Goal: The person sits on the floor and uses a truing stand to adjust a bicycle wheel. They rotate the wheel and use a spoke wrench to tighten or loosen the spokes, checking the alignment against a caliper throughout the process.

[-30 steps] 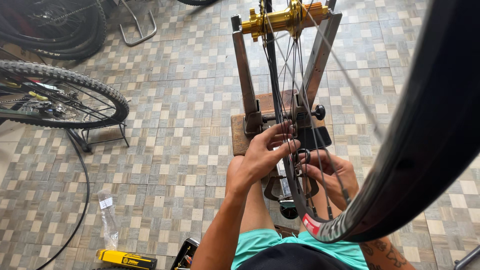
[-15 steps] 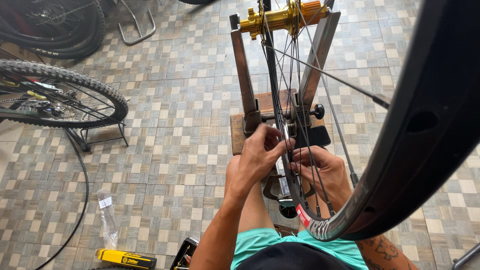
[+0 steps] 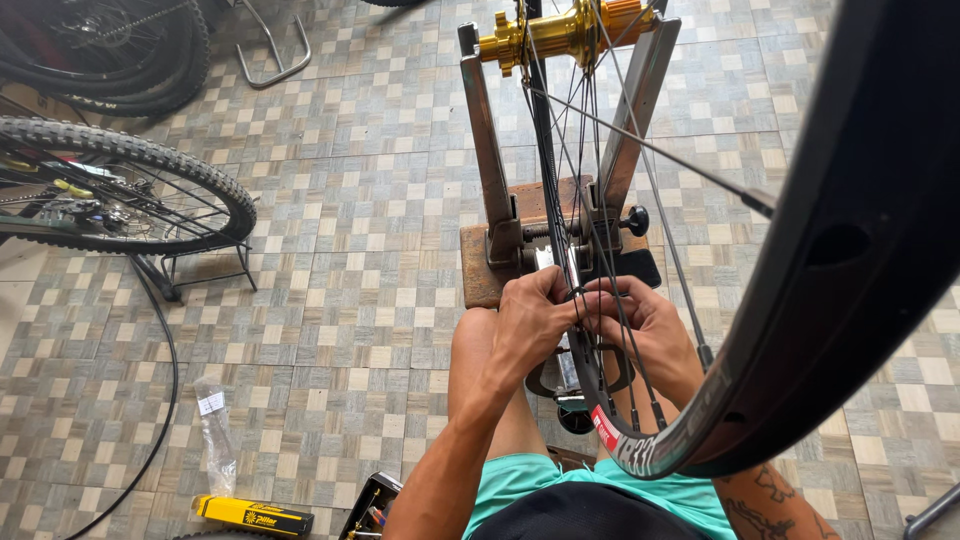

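Much of the work is hard to read: the fingertips of both hands crowd together among thin dark spokes [image 3: 600, 180], and whatever small part they pinch there is hidden by the fingers themselves. The left hand [image 3: 530, 320] curls closed, its fingers bent in around a spoke just beside the lower run of the rim; the right hand [image 3: 640, 325] sits touching it on the far side of the spokes, fingers likewise curled and gripping a spoke — though which one, among so many crossing lines, cannot be told. The black rim [image 3: 850, 270] sweeps in a broad blurred arc up past the right hand and out of the frame at the top, so only part of the wheel shows; it carries a round hole and, near the lower end, a red and white sticker. Above the hands, well apart, the gold hub [image 3: 560, 32] sits between the two grey uprights of the truing stand [image 3: 490, 150], whose wooden base (rust-brown, worn) lies on the tiled floor [image 3: 350, 250] just beyond the knuckles. Far to the left of the left hand stands a knobby bicycle tyre [image 3: 150, 165]; below and left of it lie a clear plastic bag [image 3: 215, 430] and a yellow box [image 3: 250, 515], partly cut off.
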